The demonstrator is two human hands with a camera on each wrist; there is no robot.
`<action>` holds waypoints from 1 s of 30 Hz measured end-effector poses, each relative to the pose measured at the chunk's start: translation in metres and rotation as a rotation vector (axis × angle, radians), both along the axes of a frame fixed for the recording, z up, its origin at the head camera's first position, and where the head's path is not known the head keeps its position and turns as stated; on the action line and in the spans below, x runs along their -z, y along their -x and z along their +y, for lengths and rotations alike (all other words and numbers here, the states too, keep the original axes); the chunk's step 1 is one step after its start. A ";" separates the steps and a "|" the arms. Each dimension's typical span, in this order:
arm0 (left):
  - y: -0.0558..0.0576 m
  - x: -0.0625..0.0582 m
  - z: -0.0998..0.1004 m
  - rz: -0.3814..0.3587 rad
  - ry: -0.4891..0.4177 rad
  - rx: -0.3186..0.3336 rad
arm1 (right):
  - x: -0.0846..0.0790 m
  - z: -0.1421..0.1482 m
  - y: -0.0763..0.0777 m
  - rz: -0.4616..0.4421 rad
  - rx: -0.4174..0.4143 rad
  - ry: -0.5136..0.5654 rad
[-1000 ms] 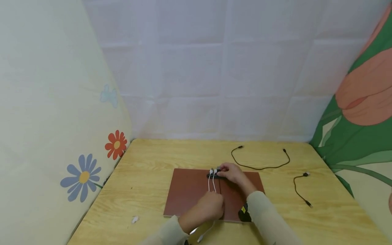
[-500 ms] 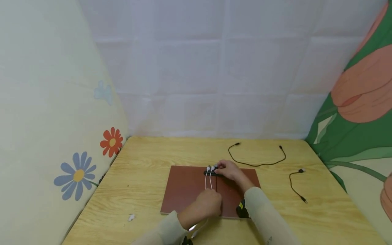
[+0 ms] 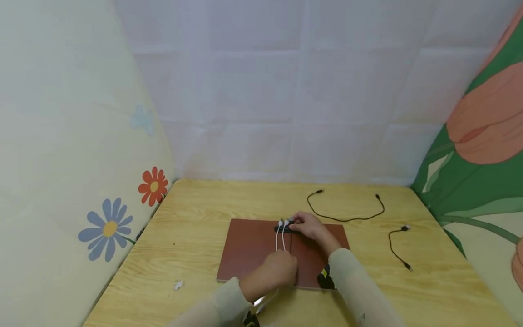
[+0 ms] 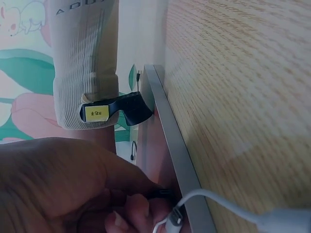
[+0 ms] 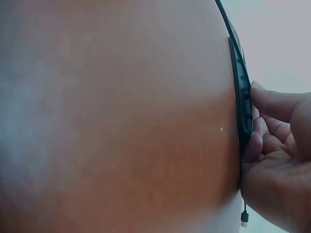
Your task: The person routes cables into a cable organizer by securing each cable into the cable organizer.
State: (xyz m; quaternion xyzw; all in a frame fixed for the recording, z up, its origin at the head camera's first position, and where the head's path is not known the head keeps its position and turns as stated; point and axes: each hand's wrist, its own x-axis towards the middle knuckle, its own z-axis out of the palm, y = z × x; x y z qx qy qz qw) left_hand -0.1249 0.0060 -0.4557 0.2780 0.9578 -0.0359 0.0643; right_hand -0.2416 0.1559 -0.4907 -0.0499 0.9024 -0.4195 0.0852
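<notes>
Black strip [image 5: 241, 102]: on top of the brown board [image 3: 249, 250], by its far edge. It is long and thin, and its long side goes left to right.
Right hand [image 3: 309, 227]: much nearer to the strip than the other hand. Its thumb and finger pinch the dark cord [image 3: 291, 243] at the strip's right end. I can't tell if they squeeze the strip too.
Left hand [image 3: 278, 269]: by the near edge of the board, with its fingers curled. It seems to grip the dark cord low down, and the white cords [image 3: 283, 238] come to it too.
Dark cord: goes almost straight from the near hand to the far hand, so it meets the strip crossways, not along it. I think that crossing matters most.
White cords: side by side, both over the strip, just left of the right hand's fingertips.
Long black cord [image 3: 346, 220]: on the desk [image 3: 196, 236], behind the board.
Short black cord [image 3: 391, 245]: on the desk too, off to the right, well apart from both hands.
</notes>
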 end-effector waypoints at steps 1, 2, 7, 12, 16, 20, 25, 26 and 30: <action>-0.001 0.001 0.000 -0.011 0.003 -0.006 | 0.001 0.000 -0.001 0.001 -0.001 0.002; -0.001 0.001 0.000 -0.017 0.005 -0.011 | 0.002 0.000 -0.002 -0.003 0.003 0.007; -0.003 0.006 0.001 -0.021 0.020 -0.015 | 0.005 -0.003 -0.005 0.009 0.015 0.011; 0.001 0.005 0.001 -0.038 0.051 -0.004 | 0.003 -0.005 -0.003 0.033 0.008 -0.020; 0.005 0.005 0.001 -0.053 0.045 0.012 | 0.000 -0.005 -0.001 0.034 0.011 -0.037; 0.007 0.003 0.003 -0.039 0.042 0.034 | -0.003 -0.005 0.001 0.039 0.014 -0.042; 0.008 0.001 0.006 -0.061 0.045 0.034 | -0.002 -0.004 0.002 0.058 0.020 -0.075; 0.008 0.001 0.006 -0.070 0.041 0.031 | -0.002 -0.003 0.001 0.055 0.024 -0.077; 0.005 0.002 0.006 -0.081 0.032 0.016 | -0.001 -0.003 -0.002 0.044 0.015 -0.065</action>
